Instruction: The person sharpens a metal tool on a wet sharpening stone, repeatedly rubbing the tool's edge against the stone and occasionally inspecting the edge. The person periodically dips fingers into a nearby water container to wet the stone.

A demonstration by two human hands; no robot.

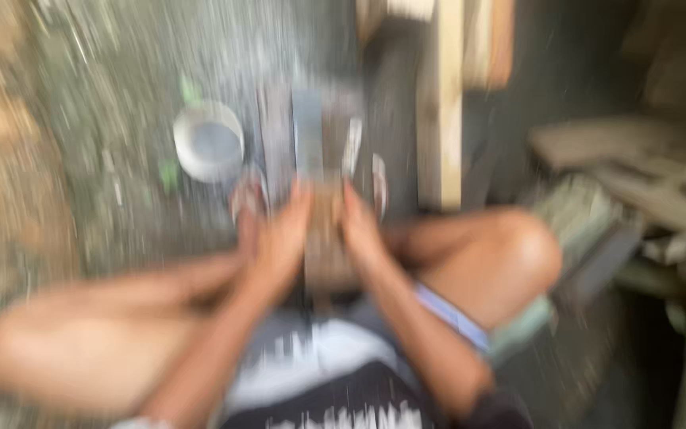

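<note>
The picture is badly blurred by motion. I am crouched on the ground with my knees spread. My left hand (283, 234) and my right hand (359, 226) sit side by side on a flat brownish slab (325, 246) between my legs. A grey blade-like flat piece (308, 143) lies just beyond the fingertips, pointing away from me. Both hands seem to press on it or on the slab; the grip itself is too blurred to make out.
A round white metal bowl (209, 141) stands on the gravel ground at the left of the hands. An upright pale wooden plank (441, 103) rises at the right. Stacked boards (637, 171) and debris lie at the far right.
</note>
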